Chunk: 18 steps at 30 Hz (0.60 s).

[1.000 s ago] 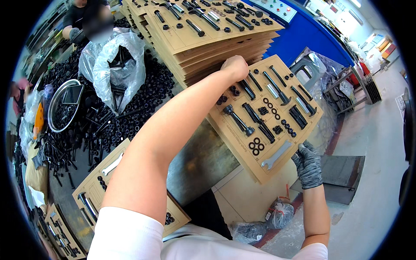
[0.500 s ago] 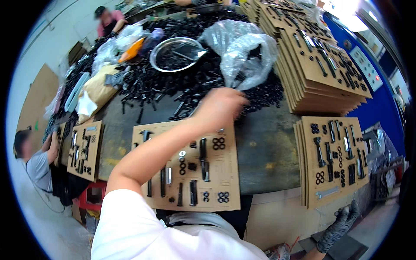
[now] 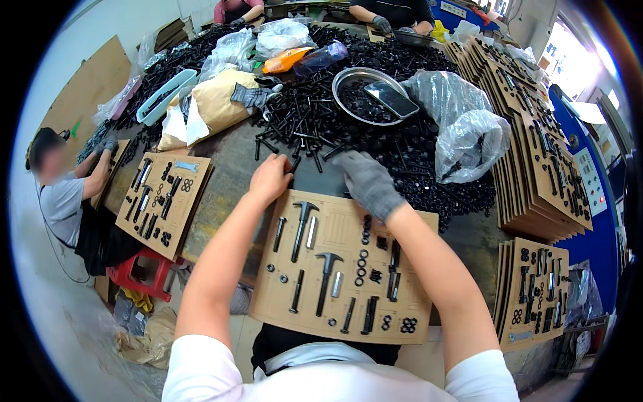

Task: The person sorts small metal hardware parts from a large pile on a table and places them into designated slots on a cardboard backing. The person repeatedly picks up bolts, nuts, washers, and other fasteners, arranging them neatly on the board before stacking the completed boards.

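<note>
Half a second ago the bare left hand (image 3: 271,177) is a blur swinging across the nearest cardboard board (image 3: 341,224), and the gloved right hand (image 3: 370,184) hangs low by the short stack of boards (image 3: 512,288) off to the side. Now both have come to the far edge of that nearest board, left hand by its left corner, right hand nearer the middle. They are well apart from each other. A dark bolt (image 3: 295,163) sits at the left fingertips; from here I can't tell whether it is pinched or merely close. The right hand's fingers curl down toward the loose black bolts (image 3: 301,130) heaped on the counter (image 3: 228,187), their grip hidden from me.

The board lies right in front of the person, bearing hammer-headed bolts (image 3: 326,285) and a column of washers (image 3: 362,258). To my eye, the work has shifted off the short stack and onto this board.
</note>
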### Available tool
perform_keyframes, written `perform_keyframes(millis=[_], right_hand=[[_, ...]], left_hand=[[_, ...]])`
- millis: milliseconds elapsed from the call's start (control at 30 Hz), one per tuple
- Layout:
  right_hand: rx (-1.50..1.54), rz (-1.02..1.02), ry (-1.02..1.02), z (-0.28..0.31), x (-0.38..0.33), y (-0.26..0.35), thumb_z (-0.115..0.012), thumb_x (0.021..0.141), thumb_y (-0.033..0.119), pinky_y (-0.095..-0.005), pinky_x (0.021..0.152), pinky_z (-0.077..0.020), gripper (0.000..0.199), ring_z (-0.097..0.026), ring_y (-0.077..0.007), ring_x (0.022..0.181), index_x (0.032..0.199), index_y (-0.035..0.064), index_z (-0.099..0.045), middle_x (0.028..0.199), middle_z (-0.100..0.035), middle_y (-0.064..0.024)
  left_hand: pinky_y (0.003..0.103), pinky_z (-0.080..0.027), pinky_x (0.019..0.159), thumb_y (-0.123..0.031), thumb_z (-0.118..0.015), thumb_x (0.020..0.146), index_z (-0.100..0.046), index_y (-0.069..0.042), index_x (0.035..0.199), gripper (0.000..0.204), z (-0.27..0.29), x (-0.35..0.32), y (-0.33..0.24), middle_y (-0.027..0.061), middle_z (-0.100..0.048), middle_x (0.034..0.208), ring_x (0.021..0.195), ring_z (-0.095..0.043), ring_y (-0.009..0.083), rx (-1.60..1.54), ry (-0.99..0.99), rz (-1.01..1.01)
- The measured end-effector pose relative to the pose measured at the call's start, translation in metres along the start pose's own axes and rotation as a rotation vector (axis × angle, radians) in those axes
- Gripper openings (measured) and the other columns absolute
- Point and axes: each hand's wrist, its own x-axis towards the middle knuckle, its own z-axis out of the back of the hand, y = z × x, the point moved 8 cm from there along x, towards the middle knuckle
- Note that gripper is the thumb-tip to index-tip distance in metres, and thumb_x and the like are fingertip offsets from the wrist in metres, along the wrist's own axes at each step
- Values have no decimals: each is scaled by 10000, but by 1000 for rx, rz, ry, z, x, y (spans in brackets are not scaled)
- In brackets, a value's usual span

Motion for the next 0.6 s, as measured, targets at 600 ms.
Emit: perform_keyframes(millis=[600], right_hand=[[-401, -33, 89, -130, 156, -5, -518, 903, 137, -439, 821, -547, 206, -644, -329, 1020, 1029, 125, -680, 1014, -680, -133]], left_hand=[[387, -498, 893, -138, -721, 805, -628, -68, 1138, 353, 17, -3, 2, 78, -629, 1119, 1037, -582, 302, -49, -53, -600]])
